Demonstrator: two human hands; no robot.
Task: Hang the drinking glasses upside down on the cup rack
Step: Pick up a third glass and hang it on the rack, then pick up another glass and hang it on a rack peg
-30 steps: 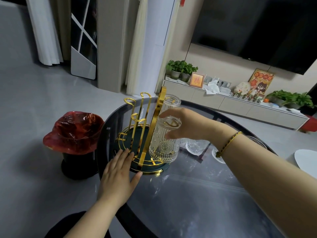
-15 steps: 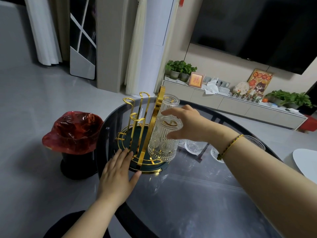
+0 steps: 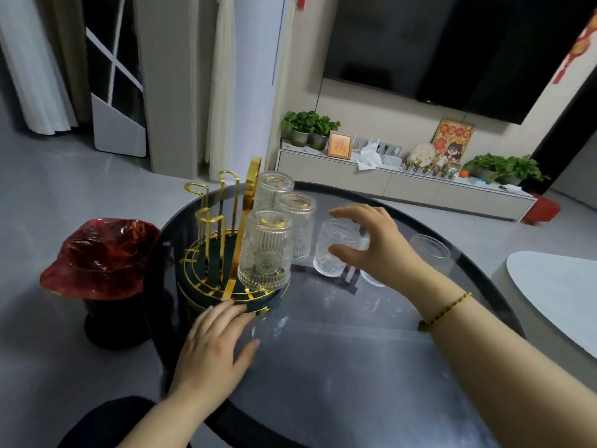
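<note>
- Grey-floored living room with a dark wall-mounted television point(image 3: 452, 43) above a long pale low cabinet point(image 3: 403, 185).
- Round dark glass counter point(image 3: 339, 350) carries everything.
- Gold wire cup rack on a round dark green base point(image 3: 213, 253) holds three clear ribbed drinking glasses point(image 3: 266, 250) hung upside down.
- Left hand point(image 3: 216, 347) lies flat, fingers spread, touching the base's near rim.
- Right hand point(image 3: 371, 244) has its grip spread, curved around an upright clear ribbed glass point(image 3: 332, 250) on the counter; contact unclear.
- Another loose clear glass point(image 3: 431, 250) stands just beyond.
</note>
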